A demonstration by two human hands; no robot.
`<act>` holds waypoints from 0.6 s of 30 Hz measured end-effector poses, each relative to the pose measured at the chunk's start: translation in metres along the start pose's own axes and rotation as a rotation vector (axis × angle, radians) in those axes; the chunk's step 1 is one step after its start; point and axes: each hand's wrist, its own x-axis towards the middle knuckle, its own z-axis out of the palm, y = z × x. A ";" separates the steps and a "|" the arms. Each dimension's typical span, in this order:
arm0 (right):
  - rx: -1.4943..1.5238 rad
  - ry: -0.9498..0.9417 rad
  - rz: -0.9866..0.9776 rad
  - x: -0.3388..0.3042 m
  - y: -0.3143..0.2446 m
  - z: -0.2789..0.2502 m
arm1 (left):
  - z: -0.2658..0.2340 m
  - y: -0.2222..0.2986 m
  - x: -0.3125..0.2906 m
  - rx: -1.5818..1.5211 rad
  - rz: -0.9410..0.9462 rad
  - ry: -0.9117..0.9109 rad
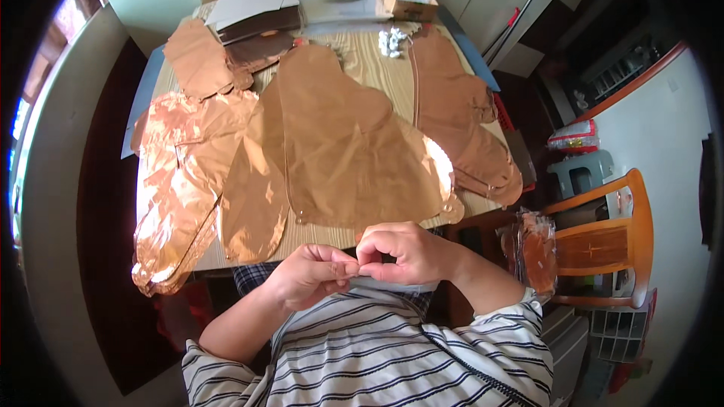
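Note:
Close to my body, just off the table's near edge, my left hand [313, 275] and my right hand [400, 252] meet with fingertips pinched together. Whatever lies between the fingertips is too small to make out. Just beyond them, a large flat copper-coloured foil balloon [354, 151] lies on the table. More copper foil balloons [192, 158] form a shiny, crumpled pile at the left. Another stack of flat copper foil balloons [452, 113] stretches along the right side. A little heap of small white pieces [392, 42] rests toward the far side of the table.
At the back of the wooden table [362, 79] are a stack of grey-white sheets [253, 4] and an open cardboard box [407, 9] holding clear plastic bits. A wooden chair [603, 245] stands at the right, with a clear bag of copper foil [537, 249] beside it.

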 end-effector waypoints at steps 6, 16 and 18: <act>0.008 -0.187 -0.034 0.025 0.002 -0.029 | 0.001 0.006 0.008 -0.136 0.055 -0.053; 0.113 0.025 0.242 0.071 0.030 -0.094 | 0.008 0.041 0.012 -0.280 0.318 0.128; 0.058 0.296 0.339 0.091 0.079 -0.148 | 0.003 0.036 0.008 -0.242 0.321 0.111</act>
